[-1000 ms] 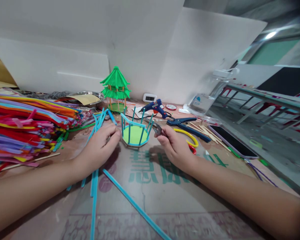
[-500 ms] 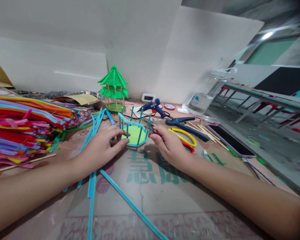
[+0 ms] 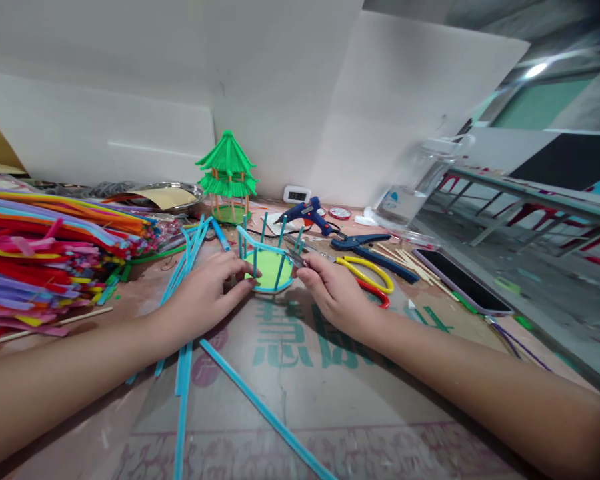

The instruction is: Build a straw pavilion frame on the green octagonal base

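Observation:
A small craft frame stands before me: a light green base (image 3: 267, 267) edged in blue, several upright dark teal sticks, and a light blue pipe cleaner (image 3: 263, 245) bent along their upper part. My left hand (image 3: 220, 283) is at its left front, thumb and fingertips closed around the foot of a front stick (image 3: 255, 263). My right hand (image 3: 333, 287) grips a small dark metal tool (image 3: 295, 259); its pointed end reaches the frame's right side, by the end of the blue pipe cleaner. My fingers cover the rest of the tool, so its kind is unclear.
Loose blue pipe cleaners (image 3: 183, 373) lie at left, beside a multicoloured pile (image 3: 55, 260). Behind stand a green pagoda model (image 3: 227, 170) and a blue glue gun (image 3: 305, 213). At right lie yellow-and-red-handled scissors (image 3: 387, 277), blue cutters (image 3: 375, 253), wooden sticks (image 3: 415, 267) and a phone (image 3: 463, 280).
The metal tool has turned slightly, and its tip now sits a little lower and nearer the pipe cleaner's end. My left hand has barely shifted.

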The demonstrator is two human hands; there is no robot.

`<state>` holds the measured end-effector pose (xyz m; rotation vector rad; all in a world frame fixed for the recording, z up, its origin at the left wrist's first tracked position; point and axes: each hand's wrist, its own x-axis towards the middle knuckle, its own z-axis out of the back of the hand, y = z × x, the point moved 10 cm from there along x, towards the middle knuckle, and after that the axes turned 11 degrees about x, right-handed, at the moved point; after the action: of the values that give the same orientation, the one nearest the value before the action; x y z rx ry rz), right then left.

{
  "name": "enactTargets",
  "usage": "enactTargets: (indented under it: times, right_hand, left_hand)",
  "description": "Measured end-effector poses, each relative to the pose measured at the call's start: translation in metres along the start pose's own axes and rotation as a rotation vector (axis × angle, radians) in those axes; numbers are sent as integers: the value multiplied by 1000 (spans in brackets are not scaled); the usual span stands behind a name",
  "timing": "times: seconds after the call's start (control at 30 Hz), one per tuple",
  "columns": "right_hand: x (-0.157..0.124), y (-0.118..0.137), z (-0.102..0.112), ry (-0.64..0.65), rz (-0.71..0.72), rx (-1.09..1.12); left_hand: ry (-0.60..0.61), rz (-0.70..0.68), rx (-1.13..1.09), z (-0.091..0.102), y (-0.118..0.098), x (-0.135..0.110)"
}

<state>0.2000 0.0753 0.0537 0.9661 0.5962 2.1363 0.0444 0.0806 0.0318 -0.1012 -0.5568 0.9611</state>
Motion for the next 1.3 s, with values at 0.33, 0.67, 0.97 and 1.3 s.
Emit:
enactTargets:
  times: [0.33, 0.67, 0.97, 1.3]
  right_hand:
    - [1, 2, 0, 0, 7, 26]
    - [1, 4, 0, 5, 23, 31]
    - [-3, 1, 5, -28, -2, 13]
    - [-5, -12, 1, 0, -49, -60]
  left_hand:
    - [2, 0, 0, -1, 1, 1]
    - [-14, -20, -33, -2, 0, 0]
    - [-12, -10, -27, -2, 1, 0]
    - [-14, -9, -38, -4, 3, -1]
